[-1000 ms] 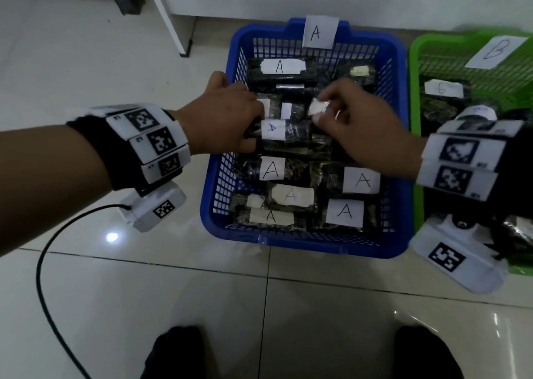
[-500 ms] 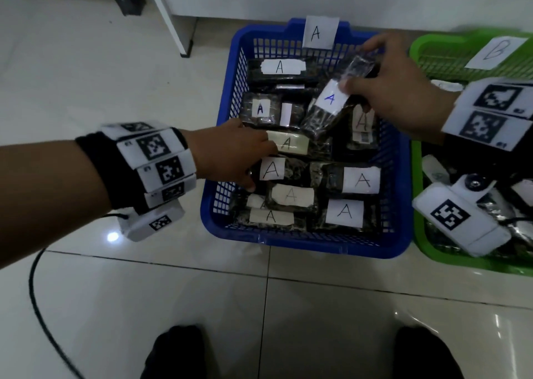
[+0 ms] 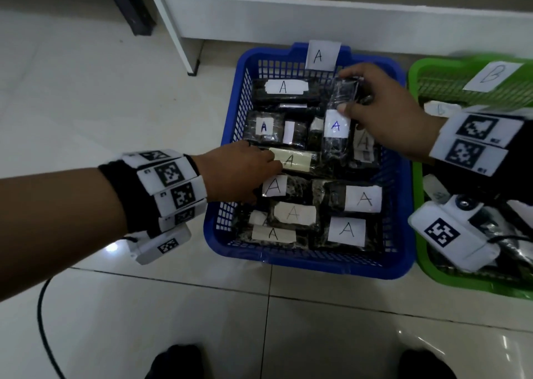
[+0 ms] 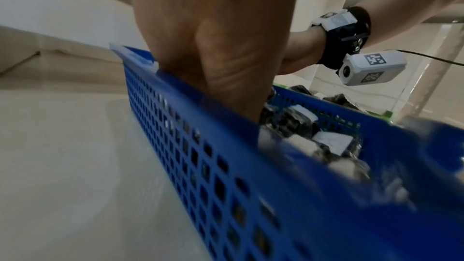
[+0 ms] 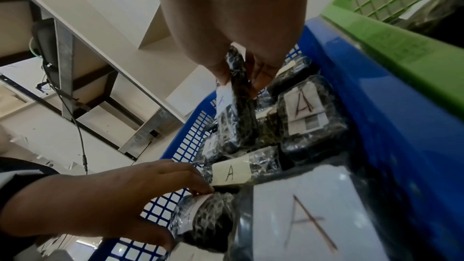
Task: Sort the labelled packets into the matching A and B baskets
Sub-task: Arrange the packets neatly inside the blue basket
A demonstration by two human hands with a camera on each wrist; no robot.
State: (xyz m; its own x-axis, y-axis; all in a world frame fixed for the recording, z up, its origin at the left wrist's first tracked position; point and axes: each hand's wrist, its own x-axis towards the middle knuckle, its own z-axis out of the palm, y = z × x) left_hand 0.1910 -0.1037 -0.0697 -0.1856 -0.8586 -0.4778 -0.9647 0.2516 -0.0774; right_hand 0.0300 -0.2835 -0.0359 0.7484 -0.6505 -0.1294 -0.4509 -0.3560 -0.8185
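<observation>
The right hand [image 3: 386, 110] pinched the top of a dark packet [image 3: 337, 125] bearing a blue A, hanging over the blue basket [image 3: 302, 260]. The left hand [image 3: 239, 171], below and leftward, lay with relaxed fingers touching a cream-labelled packet [image 3: 294, 159]. Right of the gripping hand stood the green basket [image 3: 461, 280].

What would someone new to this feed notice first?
Probably the blue basket at centre, packed with dark packets all labelled A, with the green basket marked B at its right. Next, the right hand pinching a blue-lettered A packet over the far side, and the left hand touching a cream-labelled packet.
</observation>
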